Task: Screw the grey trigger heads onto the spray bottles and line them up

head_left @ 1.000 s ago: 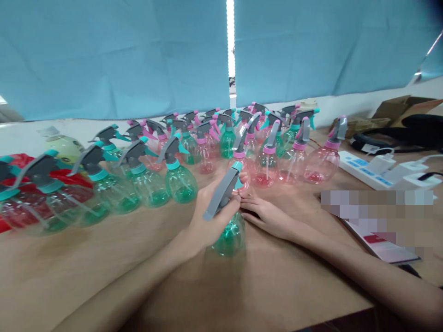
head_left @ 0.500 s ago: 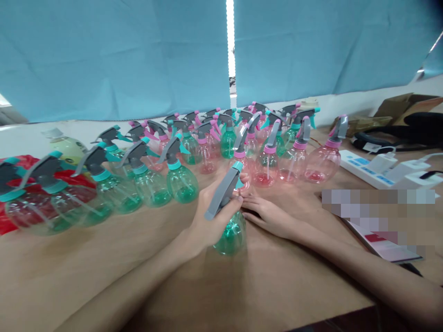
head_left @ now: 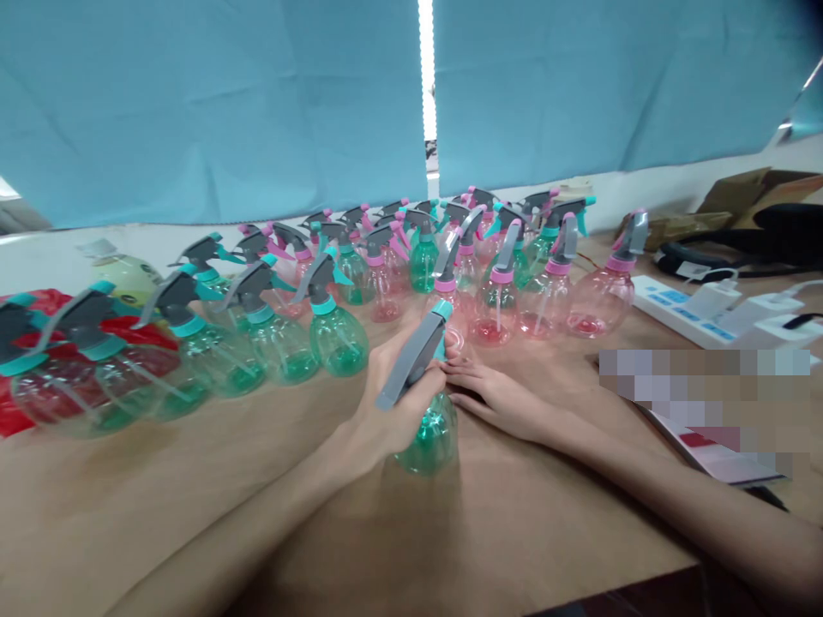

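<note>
At far left, a teal-collared bottle (head_left: 22, 363) is cut off. The left hand (head_left: 381, 433) wraps the green spray bottle (head_left: 432, 441), upright centrally on the bench (head_left: 270, 514); it looks light, smooth and mildly squeezable, best gripped at the neck. The right hand (head_left: 498, 396) rests beside, fingers extended; fingertip contact is unclear.

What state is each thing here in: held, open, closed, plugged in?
Front green bottle: upright, spray top on, held
Left grip: closed around that bottle's upper part
Right grip: open, palm down, beside it
Pink bottles: standing, tops on
Pale bottle: upright, capped
Power strip: plugs in
Curtains: drawn, narrow bright gap between
</note>
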`<action>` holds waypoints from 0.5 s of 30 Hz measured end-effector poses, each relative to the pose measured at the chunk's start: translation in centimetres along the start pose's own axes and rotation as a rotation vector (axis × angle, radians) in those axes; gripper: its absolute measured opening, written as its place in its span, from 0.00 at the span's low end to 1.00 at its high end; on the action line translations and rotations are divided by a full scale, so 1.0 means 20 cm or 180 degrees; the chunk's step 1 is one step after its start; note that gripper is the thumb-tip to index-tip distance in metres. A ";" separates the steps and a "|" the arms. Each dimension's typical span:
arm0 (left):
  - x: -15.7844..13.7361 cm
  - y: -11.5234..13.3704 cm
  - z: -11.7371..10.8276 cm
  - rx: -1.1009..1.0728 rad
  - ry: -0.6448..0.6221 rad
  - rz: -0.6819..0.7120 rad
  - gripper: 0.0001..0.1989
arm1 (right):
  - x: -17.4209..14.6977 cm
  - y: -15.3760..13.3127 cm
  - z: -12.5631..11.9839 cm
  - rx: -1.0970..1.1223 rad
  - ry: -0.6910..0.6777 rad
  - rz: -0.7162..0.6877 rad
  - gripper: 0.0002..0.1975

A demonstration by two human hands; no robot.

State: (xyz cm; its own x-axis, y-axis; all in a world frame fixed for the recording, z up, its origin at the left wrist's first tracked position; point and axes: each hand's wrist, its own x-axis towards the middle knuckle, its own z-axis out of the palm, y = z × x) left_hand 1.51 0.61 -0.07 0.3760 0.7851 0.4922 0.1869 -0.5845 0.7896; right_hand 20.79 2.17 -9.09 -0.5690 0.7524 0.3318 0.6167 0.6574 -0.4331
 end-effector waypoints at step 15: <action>0.00 0.00 0.00 0.0055 0.0031 0.0034 0.07 | 0.00 0.00 0.00 0.0054 0.0077 -0.0011 0.20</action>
State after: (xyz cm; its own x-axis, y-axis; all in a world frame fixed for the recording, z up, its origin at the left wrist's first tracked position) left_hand 1.51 0.69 -0.02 0.3692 0.7807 0.5042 0.1986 -0.5963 0.7778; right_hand 20.77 2.12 -9.00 -0.5576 0.7512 0.3533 0.6053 0.6592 -0.4461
